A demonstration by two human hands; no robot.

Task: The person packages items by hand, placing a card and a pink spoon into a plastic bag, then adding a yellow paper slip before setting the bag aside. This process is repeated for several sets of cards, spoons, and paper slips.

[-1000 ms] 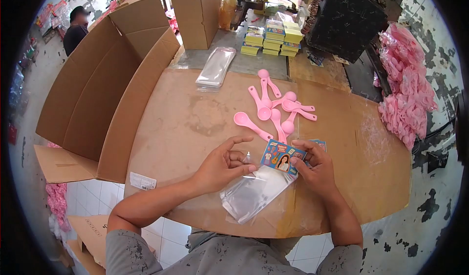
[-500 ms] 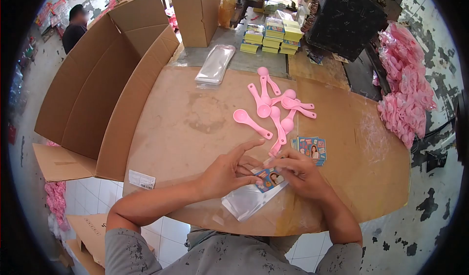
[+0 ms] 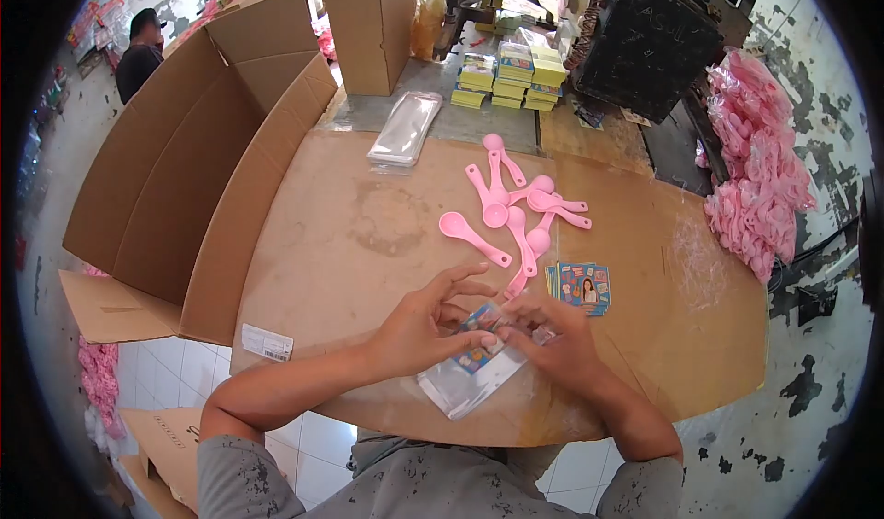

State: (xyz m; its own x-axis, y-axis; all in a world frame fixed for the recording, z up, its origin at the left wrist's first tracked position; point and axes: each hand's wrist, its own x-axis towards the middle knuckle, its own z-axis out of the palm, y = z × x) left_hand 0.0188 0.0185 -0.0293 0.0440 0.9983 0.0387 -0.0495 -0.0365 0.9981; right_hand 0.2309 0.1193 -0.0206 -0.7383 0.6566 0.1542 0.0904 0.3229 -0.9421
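Note:
A small blue printed card [image 3: 474, 362] with colourful pictures is between my two hands, close to the table's front edge. My left hand [image 3: 419, 330] pinches it, the thumb lying on its face. My right hand [image 3: 557, 335] has its fingers closed on clear plastic at the card's upper right side; the fingertips partly hide it. Below the card lie clear plastic bags [image 3: 465, 395], flat on the table. Just beyond my right hand rests a small pile of similar cards [image 3: 585, 287]. Several pink measuring spoons [image 3: 516, 233] are spread ahead of my hands.
A stack of clear bags [image 3: 405, 130] lies farther back. Stacked card bundles [image 3: 509, 77] stand at the rear beside a black box [image 3: 645, 40]. An open cardboard carton [image 3: 249, 187] is at left; bagged pink items [image 3: 755, 169] hang at right. Another person [image 3: 140, 58] is far left.
The card has shifted left and turned more upright between my hands. My right hand has moved left and slightly down, with clear plastic now showing around its fingers.

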